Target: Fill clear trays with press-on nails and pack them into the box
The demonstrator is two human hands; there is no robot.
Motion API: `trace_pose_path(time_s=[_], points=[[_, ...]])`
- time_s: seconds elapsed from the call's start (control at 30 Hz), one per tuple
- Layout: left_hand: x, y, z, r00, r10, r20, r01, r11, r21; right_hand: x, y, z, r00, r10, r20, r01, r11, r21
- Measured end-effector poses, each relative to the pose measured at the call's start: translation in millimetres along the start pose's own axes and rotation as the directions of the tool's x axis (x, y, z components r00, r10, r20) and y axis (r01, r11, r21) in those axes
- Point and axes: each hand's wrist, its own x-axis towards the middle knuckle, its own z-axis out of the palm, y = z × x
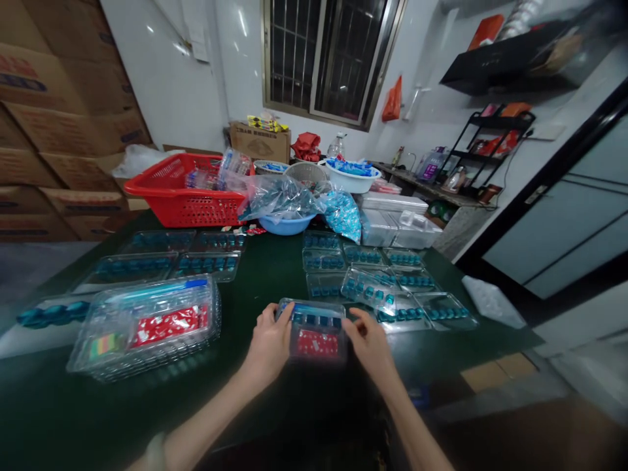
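Observation:
A clear plastic box (316,360) is held at the near middle of the table. In it lie a red patterned packet (318,343), a row of dark teal pieces (316,320) and a blue stick along the far edge. My left hand (269,340) grips its left side, thumb on top. At the right side, my right hand (371,341) pinches the edge with bent fingers. To the left stands a stack of similar clear boxes (152,327); the top one holds a red packet, a blue stick and a striped coloured block.
Clear trays with teal pieces (402,314) spread at right, some overlapping; more trays (209,263) lie at left. Behind stand a red basket (196,209), a blue basin (287,226), a teal patterned bag (343,216) and clear containers (395,222). Cartons (59,131) rise at left.

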Motion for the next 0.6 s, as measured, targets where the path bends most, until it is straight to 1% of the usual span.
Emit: trace_pose_path(time_s=[0.1, 0.17, 0.23, 0.27, 0.3, 0.33, 0.4, 0.47, 0.53, 0.57, 0.6], points=[[0, 18, 0.5, 0.999, -0.025, 0.03, 0.027, 0.998, -0.061, 16, 19, -17, 0.992, -0.034, -0.119, 0.012, 0.984, -0.179], [-8, 28, -6.7, 0.999, -0.019, 0.037, 0.021, 0.997, -0.073, 24, 33, -24, 0.988, -0.11, -0.108, 0.078, 0.961, -0.264], [-19, 35, -24.2, 0.997, 0.044, 0.068, -0.036, 0.993, -0.11, 31, 51, -25, 0.982, -0.177, -0.066, 0.149, 0.941, -0.305], [-25, 36, -37.4, 0.993, 0.083, 0.085, -0.072, 0.989, -0.127, 34, 61, -23, 0.976, -0.213, -0.035, 0.189, 0.922, -0.339], [-31, 35, -53.3, 0.989, 0.113, 0.1, -0.099, 0.986, -0.136, 37, 72, -20, 0.958, -0.288, 0.014, 0.26, 0.844, -0.47], [-36, 32, -71.5, 0.988, 0.124, 0.093, -0.112, 0.986, -0.123, 40, 82, -16, 0.939, -0.34, 0.043, 0.303, 0.765, -0.569], [-43, 15, -111.8, 0.989, 0.139, 0.047, -0.138, 0.99, -0.03, 43, 98, -10, 0.915, -0.392, 0.097, 0.353, 0.662, -0.661], [-44, -13, -150.5, 0.994, 0.104, 0.019, -0.106, 0.981, 0.163, 44, 106, -8, 0.893, -0.43, 0.13, 0.396, 0.615, -0.682], [-39, -47, -180.6, 0.998, 0.035, 0.047, -0.049, 0.936, 0.349, 43, 106, -11, 0.872, -0.47, 0.138, 0.431, 0.601, -0.673], [-35, -64, -191.1, 0.997, 0.009, 0.075, -0.039, 0.91, 0.414, 42, 104, -12, 0.861, -0.487, 0.144, 0.452, 0.605, -0.656], [-31, -79, -198.5, 0.993, -0.024, 0.117, -0.033, 0.887, 0.46, 42, 102, -14, 0.858, -0.498, 0.126, 0.457, 0.628, -0.629]])
